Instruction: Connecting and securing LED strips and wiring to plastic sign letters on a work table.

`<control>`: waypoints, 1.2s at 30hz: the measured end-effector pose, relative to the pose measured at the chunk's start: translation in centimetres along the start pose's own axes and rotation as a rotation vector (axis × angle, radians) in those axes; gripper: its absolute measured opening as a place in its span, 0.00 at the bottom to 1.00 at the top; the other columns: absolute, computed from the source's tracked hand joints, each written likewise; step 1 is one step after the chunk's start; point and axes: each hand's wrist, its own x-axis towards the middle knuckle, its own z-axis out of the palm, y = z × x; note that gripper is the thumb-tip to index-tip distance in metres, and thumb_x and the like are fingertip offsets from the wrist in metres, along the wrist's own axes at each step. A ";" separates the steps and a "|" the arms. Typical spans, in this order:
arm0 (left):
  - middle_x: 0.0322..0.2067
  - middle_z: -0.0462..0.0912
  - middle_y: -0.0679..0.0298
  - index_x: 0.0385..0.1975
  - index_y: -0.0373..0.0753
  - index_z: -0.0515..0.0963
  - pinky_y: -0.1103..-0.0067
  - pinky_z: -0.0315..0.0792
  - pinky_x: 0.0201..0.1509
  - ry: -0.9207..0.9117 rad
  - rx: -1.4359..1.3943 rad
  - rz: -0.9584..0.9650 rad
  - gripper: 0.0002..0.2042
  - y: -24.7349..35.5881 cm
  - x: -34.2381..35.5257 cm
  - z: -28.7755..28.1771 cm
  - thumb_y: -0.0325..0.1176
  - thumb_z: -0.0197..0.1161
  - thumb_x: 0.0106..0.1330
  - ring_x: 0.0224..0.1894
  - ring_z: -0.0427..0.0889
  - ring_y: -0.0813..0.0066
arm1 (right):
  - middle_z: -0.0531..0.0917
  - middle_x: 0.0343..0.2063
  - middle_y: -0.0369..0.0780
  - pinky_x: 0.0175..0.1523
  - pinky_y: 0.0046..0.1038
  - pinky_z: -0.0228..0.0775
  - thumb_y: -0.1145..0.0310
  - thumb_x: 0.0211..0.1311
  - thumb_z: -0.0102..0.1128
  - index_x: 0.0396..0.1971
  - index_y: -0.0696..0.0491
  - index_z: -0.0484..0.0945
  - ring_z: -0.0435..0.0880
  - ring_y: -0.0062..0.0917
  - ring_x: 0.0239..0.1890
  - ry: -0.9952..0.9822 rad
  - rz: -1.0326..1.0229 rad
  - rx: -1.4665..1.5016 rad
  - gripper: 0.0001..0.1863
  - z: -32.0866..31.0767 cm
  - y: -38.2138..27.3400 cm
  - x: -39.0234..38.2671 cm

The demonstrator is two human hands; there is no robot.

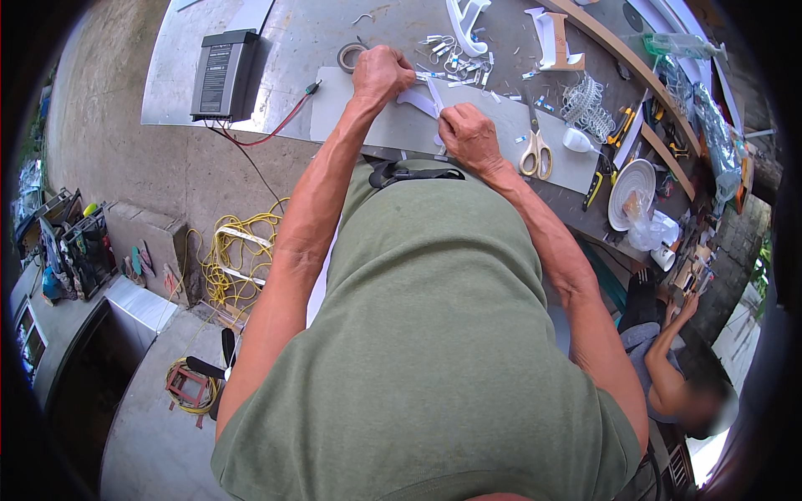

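Our left hand (383, 75) and right hand (469, 138) both pinch a white strip (426, 102) at twelve o'clock on the desk (276, 50). Many cut white bits (455, 63) already lie past it. We think more cutting is left; scissors (535, 149) rest at two o'clock.

Outdoor workshop corner in daylight, bare concrete all round.

A grey tabletop (292, 42) stretches across the top, a curved wooden rail (643, 75) along its far right edge. Below it lies a rough concrete floor (109, 142), with a coil of yellow cable (230, 259) beside a concrete block (154, 242). A cluttered rack (67, 242) stands at the left; greenery shows at the right rim.
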 end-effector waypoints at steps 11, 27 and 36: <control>0.22 0.87 0.59 0.33 0.43 0.90 0.75 0.79 0.37 0.010 0.049 0.052 0.13 -0.3 0.1 0.0 0.38 0.70 0.48 0.25 0.86 0.70 | 0.79 0.28 0.41 0.37 0.35 0.73 0.72 0.58 0.64 0.35 0.55 0.79 0.81 0.34 0.31 0.016 0.213 0.228 0.06 -0.4 0.0 0.2; 0.23 0.88 0.59 0.33 0.42 0.90 0.75 0.79 0.38 -0.038 0.004 0.041 0.13 -0.2 0.1 -0.4 0.38 0.71 0.49 0.27 0.86 0.70 | 0.83 0.27 0.40 0.36 0.32 0.76 0.70 0.57 0.66 0.31 0.56 0.83 0.85 0.29 0.28 0.007 0.388 0.309 0.06 0.2 0.6 1.0; 0.25 0.88 0.56 0.31 0.42 0.90 0.73 0.80 0.41 -0.019 0.006 0.075 0.10 -0.2 -0.1 -0.5 0.34 0.68 0.49 0.29 0.88 0.64 | 0.84 0.28 0.41 0.36 0.31 0.76 0.68 0.58 0.65 0.34 0.56 0.84 0.84 0.28 0.27 0.074 0.452 0.422 0.08 -0.3 1.1 2.5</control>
